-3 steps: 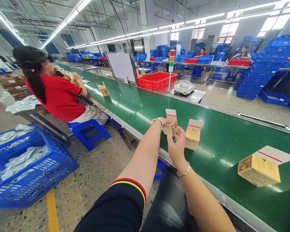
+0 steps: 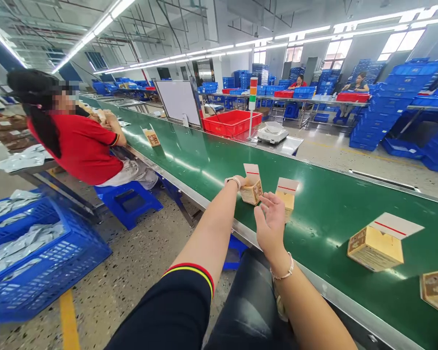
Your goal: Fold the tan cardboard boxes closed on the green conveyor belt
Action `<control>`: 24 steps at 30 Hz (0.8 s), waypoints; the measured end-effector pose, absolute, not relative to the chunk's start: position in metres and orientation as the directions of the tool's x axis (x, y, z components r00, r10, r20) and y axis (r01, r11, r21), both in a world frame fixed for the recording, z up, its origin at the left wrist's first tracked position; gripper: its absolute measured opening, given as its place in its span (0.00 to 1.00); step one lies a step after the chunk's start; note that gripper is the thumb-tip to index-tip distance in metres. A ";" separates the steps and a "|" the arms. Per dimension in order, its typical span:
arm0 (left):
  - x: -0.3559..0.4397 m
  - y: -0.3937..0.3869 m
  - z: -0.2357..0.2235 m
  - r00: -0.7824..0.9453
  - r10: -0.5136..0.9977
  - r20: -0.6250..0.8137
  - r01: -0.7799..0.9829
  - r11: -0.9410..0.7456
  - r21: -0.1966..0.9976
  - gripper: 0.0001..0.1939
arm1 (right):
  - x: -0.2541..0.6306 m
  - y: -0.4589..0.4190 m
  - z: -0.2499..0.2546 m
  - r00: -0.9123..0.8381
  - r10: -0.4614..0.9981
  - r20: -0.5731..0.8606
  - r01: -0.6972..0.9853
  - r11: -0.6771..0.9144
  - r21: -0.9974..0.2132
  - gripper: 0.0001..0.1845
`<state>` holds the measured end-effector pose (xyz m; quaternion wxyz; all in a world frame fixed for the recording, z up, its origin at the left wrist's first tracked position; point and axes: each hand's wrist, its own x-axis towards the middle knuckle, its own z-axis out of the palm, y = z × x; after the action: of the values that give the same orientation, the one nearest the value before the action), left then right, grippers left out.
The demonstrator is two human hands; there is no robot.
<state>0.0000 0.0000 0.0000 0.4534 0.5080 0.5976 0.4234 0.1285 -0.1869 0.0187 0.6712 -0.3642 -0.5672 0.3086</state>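
"Toward the near metal edge of the long, glossy green conveyor belt [image 2: 324,194]: one small tan cardboard box [image 2: 251,194] with brown print, its stiff white flap [image 2: 251,168], red-striped, standing up. State of hands?"

"My left hand [image 2: 240,182], over the belt, touches the box's upper left. Fingers partly hidden; from my remote seat I can't tell whether they grip. My right hand [image 2: 271,218]: empty, half-curled, fingers loosely spread beside the box. Contact unclear."

"Neighbours?"

"On the belt just past my right hand, partly covered by it, a second tan flap-up box [image 2: 289,201]. Farther right along the belt, a third tan flap-up box [image 2: 375,248]."

"Handling advice?"

"My judgement: steady the box against the belt with the left, lightly; thin card probably dents. Set right fingers flat on the wall, not the corner. Mind those knuckles: brushing the neighbour could skew it on the belt."
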 end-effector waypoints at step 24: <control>0.136 -0.282 0.074 0.114 0.608 0.786 -0.221 -0.755 0.617 0.09 | 0.227 -0.301 0.080 0.383 0.541 0.749 -0.118 0.833 -0.541 0.22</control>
<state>0.1358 -0.2820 0.0739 0.3190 0.6747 0.1434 0.6500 0.2273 -0.3008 0.0802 0.8061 -0.2046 -0.5164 0.2043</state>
